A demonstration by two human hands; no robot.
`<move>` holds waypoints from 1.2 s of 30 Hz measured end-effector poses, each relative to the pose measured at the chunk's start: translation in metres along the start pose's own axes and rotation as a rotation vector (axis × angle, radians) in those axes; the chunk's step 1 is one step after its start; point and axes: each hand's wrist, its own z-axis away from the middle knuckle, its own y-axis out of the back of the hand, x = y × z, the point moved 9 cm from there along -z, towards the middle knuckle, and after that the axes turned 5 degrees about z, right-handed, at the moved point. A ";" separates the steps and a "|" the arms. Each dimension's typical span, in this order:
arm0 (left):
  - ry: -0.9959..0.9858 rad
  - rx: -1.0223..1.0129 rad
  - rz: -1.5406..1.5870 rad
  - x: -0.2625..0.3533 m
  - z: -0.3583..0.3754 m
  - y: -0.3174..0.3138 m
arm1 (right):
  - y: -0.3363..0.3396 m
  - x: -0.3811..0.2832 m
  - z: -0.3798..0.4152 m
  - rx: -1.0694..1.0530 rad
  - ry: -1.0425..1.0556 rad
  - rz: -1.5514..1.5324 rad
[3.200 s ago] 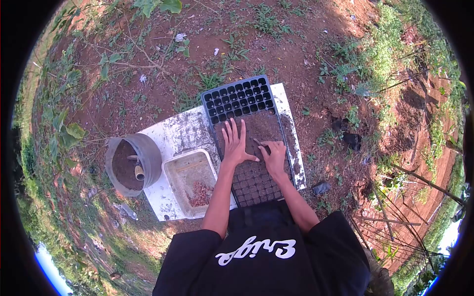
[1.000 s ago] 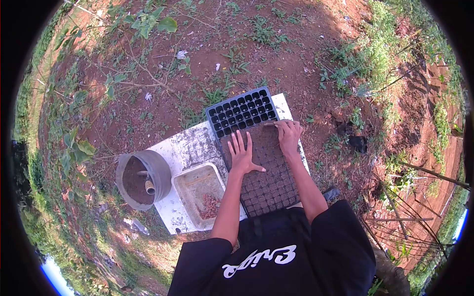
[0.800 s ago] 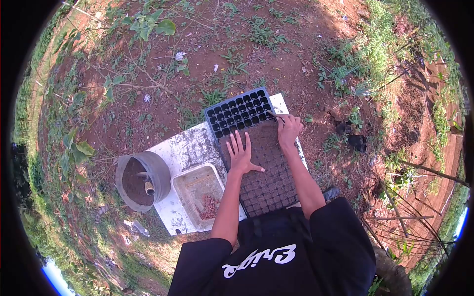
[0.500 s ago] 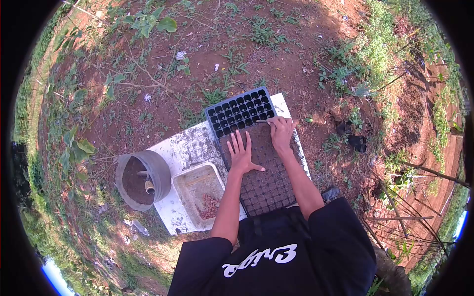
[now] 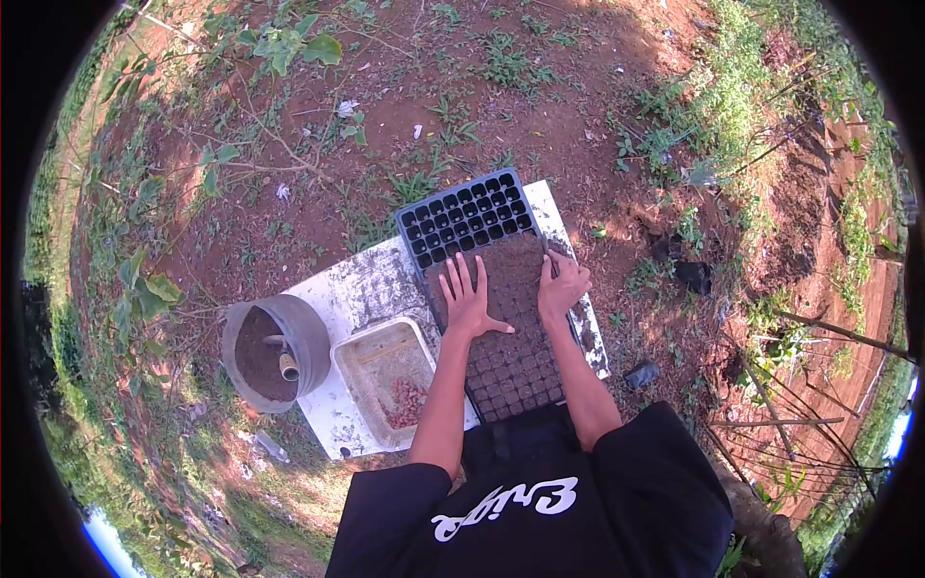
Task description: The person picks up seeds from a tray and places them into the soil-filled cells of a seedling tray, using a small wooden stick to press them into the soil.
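A black seedling tray (image 5: 411, 231) lies on a white board, its far rows of cells bare and its nearer cells filled with brown soil (image 5: 511, 361). My left hand (image 5: 469, 310) rests on the soil near the tray's left side, palm down, fingers spread and thumb pointing right. Along the tray's right edge is my right hand (image 5: 564, 289), its fingers curled together. A small dark bit shows at those fingertips, too small to name. Loose soil is spread over the cells between the hands, hiding part of the grid.
Left of the tray stands a shallow cream basin (image 5: 385, 380) with small reddish pieces (image 5: 405, 403) inside. Farther left, a grey round container (image 5: 313, 337) holds soil and a handled tool (image 5: 288, 366). The white board (image 5: 352, 289) lies on reddish ground with weeds around it.
My right hand has moved from the border of the bare cells toward me, to the tray's right edge, with its fingers curling in. The left hand stays in nearly the same place.
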 end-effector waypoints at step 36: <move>-0.044 0.167 0.022 0.003 0.004 0.010 | -0.002 -0.059 0.018 -0.027 0.281 -0.209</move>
